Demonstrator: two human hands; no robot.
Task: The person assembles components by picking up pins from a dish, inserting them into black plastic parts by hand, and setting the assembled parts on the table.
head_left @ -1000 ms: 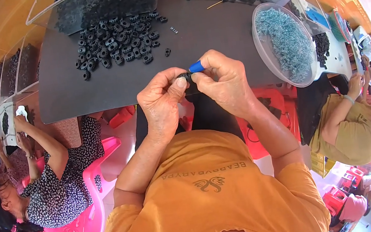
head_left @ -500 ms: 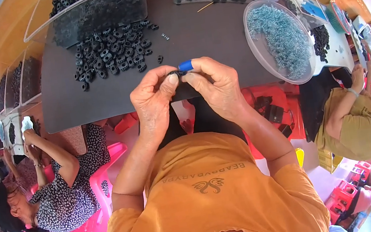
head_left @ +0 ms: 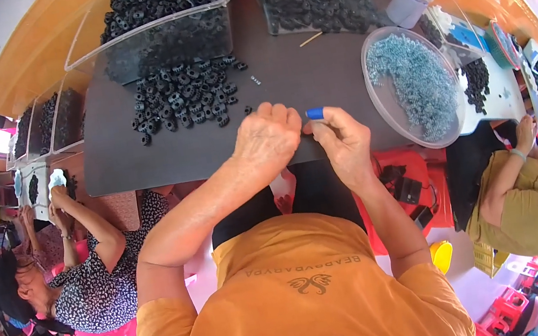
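Over the near part of the dark tabletop (head_left: 311, 78), my left hand (head_left: 267, 133) is turned back-up with its fingers curled under; what they hold, if anything, is hidden. Close beside it, my right hand (head_left: 346, 146) pinches thumb against forefinger, which wears a blue finger wrap (head_left: 314, 114). A dark speck shows at that pinch, too small to make out. Beyond my left hand lies a loose pile of small black plastic parts (head_left: 182, 97). One stray black part (head_left: 248, 110) sits just past my knuckles, and a few tiny springs (head_left: 256, 80) lie farther off.
Clear bins of black parts stand at the back left (head_left: 166, 37) and back right (head_left: 321, 7). A round clear tray (head_left: 381, 106) to the right holds a heap of small springs. A thin stick (head_left: 311, 39) lies before the right bin. Seated people (head_left: 95, 284) work on both sides.
My left hand has rolled over, from pinching a small black part with the right hand to back-up, fingers hidden. My right hand has shifted slightly right. The whole view has moved a little.
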